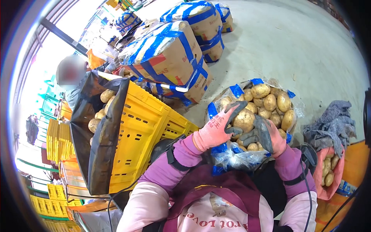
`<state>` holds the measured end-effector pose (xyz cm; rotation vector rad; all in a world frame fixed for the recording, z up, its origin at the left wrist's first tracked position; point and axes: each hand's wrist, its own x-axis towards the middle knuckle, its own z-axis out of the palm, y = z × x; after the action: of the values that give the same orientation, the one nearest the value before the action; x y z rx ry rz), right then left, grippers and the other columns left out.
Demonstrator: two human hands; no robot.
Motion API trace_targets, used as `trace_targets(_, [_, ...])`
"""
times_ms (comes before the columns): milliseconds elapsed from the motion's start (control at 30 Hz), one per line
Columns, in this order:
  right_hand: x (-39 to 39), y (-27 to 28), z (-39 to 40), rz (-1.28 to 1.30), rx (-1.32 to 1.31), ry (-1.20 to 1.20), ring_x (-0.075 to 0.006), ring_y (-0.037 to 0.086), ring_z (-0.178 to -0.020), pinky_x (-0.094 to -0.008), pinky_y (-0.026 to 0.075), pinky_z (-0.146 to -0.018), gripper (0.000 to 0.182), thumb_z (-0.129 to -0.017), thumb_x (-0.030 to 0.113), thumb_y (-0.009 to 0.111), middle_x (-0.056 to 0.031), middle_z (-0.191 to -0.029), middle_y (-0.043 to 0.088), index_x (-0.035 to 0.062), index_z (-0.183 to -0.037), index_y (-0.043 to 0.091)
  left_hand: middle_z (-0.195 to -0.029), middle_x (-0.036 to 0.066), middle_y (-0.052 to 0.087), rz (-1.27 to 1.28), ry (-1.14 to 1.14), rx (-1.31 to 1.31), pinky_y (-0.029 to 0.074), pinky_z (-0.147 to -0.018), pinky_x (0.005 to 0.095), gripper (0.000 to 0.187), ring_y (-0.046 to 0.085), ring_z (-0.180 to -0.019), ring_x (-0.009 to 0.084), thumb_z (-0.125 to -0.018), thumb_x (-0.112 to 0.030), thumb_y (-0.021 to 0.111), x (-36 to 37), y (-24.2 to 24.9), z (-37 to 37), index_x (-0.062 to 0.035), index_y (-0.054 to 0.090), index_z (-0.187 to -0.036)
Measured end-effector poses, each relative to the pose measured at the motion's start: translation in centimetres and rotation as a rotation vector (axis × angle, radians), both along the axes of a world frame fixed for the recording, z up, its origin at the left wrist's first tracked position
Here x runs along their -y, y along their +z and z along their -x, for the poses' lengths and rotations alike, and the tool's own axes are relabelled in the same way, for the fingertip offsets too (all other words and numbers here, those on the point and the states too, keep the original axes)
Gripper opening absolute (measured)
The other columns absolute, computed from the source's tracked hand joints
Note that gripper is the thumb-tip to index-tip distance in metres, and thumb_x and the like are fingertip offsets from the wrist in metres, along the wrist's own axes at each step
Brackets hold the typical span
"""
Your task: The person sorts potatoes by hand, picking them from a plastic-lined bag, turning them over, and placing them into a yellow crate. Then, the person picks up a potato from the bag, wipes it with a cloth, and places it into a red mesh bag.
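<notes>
This is a produce packing or sorting site, a semi-open warehouse yard with a bare concrete floor (301, 42). What shows it: cardboard boxes (166, 54) bound with blue tape lie stacked in a row across the floor, an opened sack of potatoes (266, 104) sits beside a yellow slotted plastic crate (143, 127) lined with a dark bag and partly filled with more potatoes, and further yellow crates (58, 201) stand piled at the left by green frames and bright daylight. A second person (73, 77) works behind the crate, and a red mesh bag (328, 174) of small potatoes lies at the right.
</notes>
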<state>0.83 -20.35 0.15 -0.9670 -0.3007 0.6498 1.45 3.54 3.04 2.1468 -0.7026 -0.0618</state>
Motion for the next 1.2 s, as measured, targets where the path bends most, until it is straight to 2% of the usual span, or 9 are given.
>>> trace_targets(200, [0.5, -0.7, 1.1, 0.247, 0.497, -0.093, -0.0291, 0.063, -0.107, -0.0377, 0.051, -0.092, 0.066, -0.088, 0.026, 0.068, -0.0203, -0.127, 0.056, -0.008, -0.138, 0.043, -0.143, 0.021, 0.047, 0.005, -0.055, 0.01, 0.038, -0.109, 0.041, 0.08, 0.046, -0.132, 0.0371, -0.075, 0.0, 0.071, 0.5, 0.1, 0.0, -0.0034, 0.035, -0.147])
trace_targets(267, [0.2, -1.4, 1.5, 0.241, 0.418, -0.175, -0.0271, 0.069, -0.09, -0.0383, 0.059, -0.076, 0.047, -0.103, 0.031, 0.049, -0.0144, -0.116, 0.061, -0.0002, -0.138, 0.043, -0.141, 0.021, 0.049, 0.004, -0.038, 0.008, 0.039, -0.109, 0.0404, 0.078, 0.047, -0.131, 0.0361, -0.076, -0.001, 0.071, 0.5, -0.4, 0.1, -0.0029, 0.036, -0.146])
trace_targets(500, [-0.7, -0.5, 1.0, 0.31, 0.692, -0.298, -0.0214, 0.066, -0.1, -0.0368, 0.054, -0.088, 0.044, -0.102, 0.02, 0.05, -0.0128, -0.123, 0.06, -0.0003, -0.14, 0.042, -0.146, 0.012, 0.046, 0.215, -0.073, -0.037, 0.035, -0.112, 0.0345, 0.081, 0.043, -0.134, 0.0201, -0.078, -0.002, 0.078, 0.5, 1.2, 0.0, -0.0001, 0.035, -0.147])
trace_targets(600, [-0.4, 2.0, 1.0, 0.042, 0.229, -0.164, -0.0212, 0.066, -0.101, -0.0367, 0.054, -0.088, 0.048, -0.1, 0.019, 0.053, -0.0133, -0.123, 0.061, -0.0016, -0.141, 0.041, -0.148, 0.011, 0.041, 0.514, -0.116, -0.278, 0.034, -0.112, 0.0343, 0.088, 0.04, -0.136, 0.0197, -0.077, -0.01, 0.083, 0.5, 1.6, -0.7, 0.0015, 0.032, -0.148])
trace_targets(667, [-0.1, 2.2, 0.6, -0.14, 0.019, -0.12, -0.03, 0.066, -0.106, -0.0397, 0.055, -0.09, 0.058, -0.096, 0.026, 0.061, -0.0185, -0.124, 0.06, -0.0033, -0.141, 0.039, -0.149, 0.011, 0.04, 0.641, -0.106, -0.314, 0.033, -0.113, 0.0349, 0.089, 0.039, -0.136, 0.0204, -0.078, -0.015, 0.083, 0.4, 1.3, -0.9, 0.0018, 0.031, -0.148])
trace_targets(833, [-0.3, 0.1, 0.1, -0.343, -0.17, -0.047, -0.0334, 0.066, -0.105, -0.0439, 0.054, -0.091, 0.051, -0.097, 0.03, 0.058, -0.0181, -0.121, 0.06, -0.0036, -0.133, 0.046, -0.148, 0.011, 0.041, 0.386, -0.122, -0.27, 0.03, -0.115, 0.0372, 0.084, 0.039, -0.137, 0.0225, -0.079, -0.012, 0.08, -0.5, 1.9, -1.7, -0.0033, 0.032, -0.148])
trace_targets(967, [0.4, -0.4, 0.3, 0.014, 0.227, -0.155, -0.0296, 0.067, -0.102, -0.0424, 0.055, -0.089, 0.04, -0.099, 0.027, 0.055, -0.0154, -0.118, 0.06, -0.0032, -0.125, 0.052, -0.139, 0.01, 0.047, 0.379, -0.066, -0.201, 0.037, -0.11, 0.0371, 0.082, 0.046, -0.129, 0.0223, -0.073, -0.013, 0.086, 0.6, 1.2, -1.1, -0.0043, 0.04, -0.141])
trace_targets(1033, [0.4, -0.2, -0.1, 0.182, 0.692, -0.247, -0.0229, 0.066, -0.098, -0.0386, 0.055, -0.086, 0.036, -0.097, 0.023, 0.057, -0.0117, -0.113, 0.062, -0.0034, -0.121, 0.055, -0.137, 0.01, 0.048, 0.377, -0.036, -0.209, 0.038, -0.109, 0.0371, 0.082, 0.047, -0.127, 0.0223, -0.072, -0.014, 0.087, 1.0, 0.9, -0.9, -0.0043, 0.041, -0.139])
trace_targets(1200, [-1.2, 1.4, 1.2, 0.156, 0.299, -0.268, -0.018, 0.065, -0.094, -0.0342, 0.056, -0.083, 0.034, -0.095, 0.013, 0.056, -0.0112, -0.108, 0.064, -0.0044, -0.124, 0.055, -0.132, 0.011, 0.05, 0.237, -0.037, 0.027, 0.04, -0.106, 0.0369, 0.083, 0.049, -0.124, 0.0228, -0.068, -0.015, 0.089, 1.3, 0.5, -0.9, -0.0042, 0.043, -0.136])
